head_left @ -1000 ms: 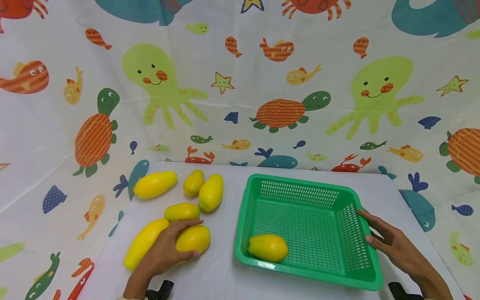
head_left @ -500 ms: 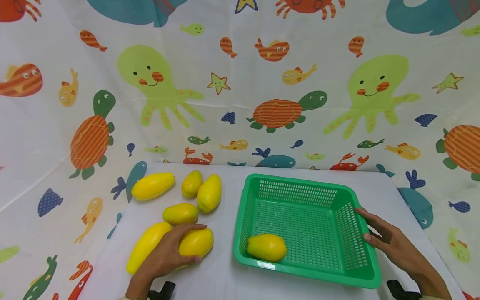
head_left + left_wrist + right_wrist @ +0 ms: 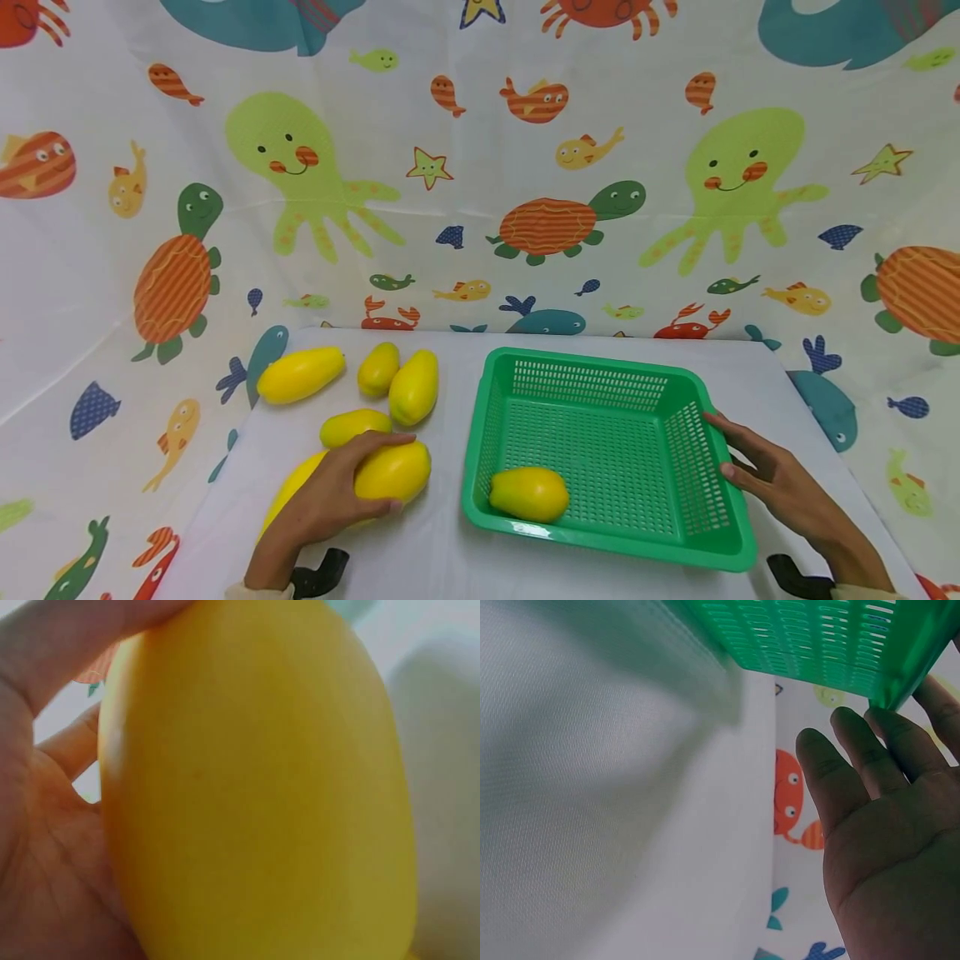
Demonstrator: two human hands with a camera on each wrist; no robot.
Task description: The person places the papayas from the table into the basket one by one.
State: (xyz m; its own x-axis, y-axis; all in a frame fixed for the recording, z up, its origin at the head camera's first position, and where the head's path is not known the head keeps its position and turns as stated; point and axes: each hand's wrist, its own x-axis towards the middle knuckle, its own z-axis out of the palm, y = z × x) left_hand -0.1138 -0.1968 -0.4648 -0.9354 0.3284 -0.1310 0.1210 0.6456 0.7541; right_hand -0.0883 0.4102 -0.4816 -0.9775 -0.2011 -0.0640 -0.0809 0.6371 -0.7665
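In the head view my left hand grips a plump yellow papaya, thumb on its near side and fingers over the far side. The left wrist view is nearly filled by this papaya, with the palm beside it. A longer papaya lies partly hidden behind that hand. My right hand touches the right rim of a green plastic basket with index finger and thumb. Its other fingers extend fairly straight beside the basket wall in the right wrist view. One papaya lies in the basket's near left corner.
Several more yellow papayas lie at the left of the white-covered table: one at the back left, a pair beside it, and a small one just beyond my left hand. A sea-animal patterned curtain hangs behind.
The gripped papaya has shifted right and slightly up with my left hand, away from the longer one. The right hand stays at the basket rim. The head view has turned slightly right.
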